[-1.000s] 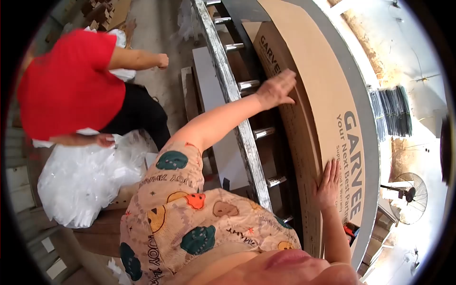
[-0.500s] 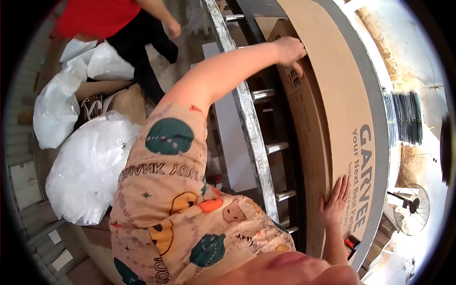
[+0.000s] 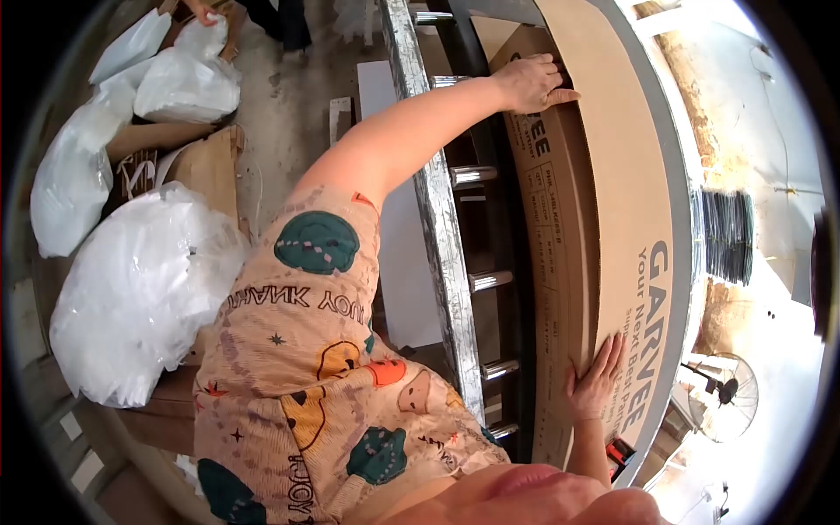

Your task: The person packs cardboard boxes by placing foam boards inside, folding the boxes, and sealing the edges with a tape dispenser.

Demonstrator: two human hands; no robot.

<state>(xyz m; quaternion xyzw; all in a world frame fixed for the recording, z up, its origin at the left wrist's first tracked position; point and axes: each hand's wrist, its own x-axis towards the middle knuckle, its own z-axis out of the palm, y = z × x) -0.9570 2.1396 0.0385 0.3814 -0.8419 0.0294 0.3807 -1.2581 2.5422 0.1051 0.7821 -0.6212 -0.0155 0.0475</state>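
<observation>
A long brown cardboard box point(image 3: 626, 188) printed with "GARVEE" lies beside a metal roller rail. My left hand point(image 3: 529, 83) is at the far part of the box, its fingers curled at the edge between the narrow printed side and the broad panel, the thumb along that edge. The fingertips are partly hidden. My right hand point(image 3: 597, 385) rests flat on the broad panel nearer to me, fingers spread beside the small lettering, thumb near the edge.
The metal rail point(image 3: 437, 201) with rollers point(image 3: 490, 280) runs along the box's left. Clear plastic bags point(image 3: 144, 293) are piled at left. A co-worker's hand point(image 3: 206, 13) touches a bag at the top. A fan point(image 3: 724, 391) and a bundle of dark sheets point(image 3: 728, 234) are at right.
My left hand has moved farther along the box to its edge, and its fingers have curled. My right hand stays on the panel. The co-worker in red has moved mostly out of view.
</observation>
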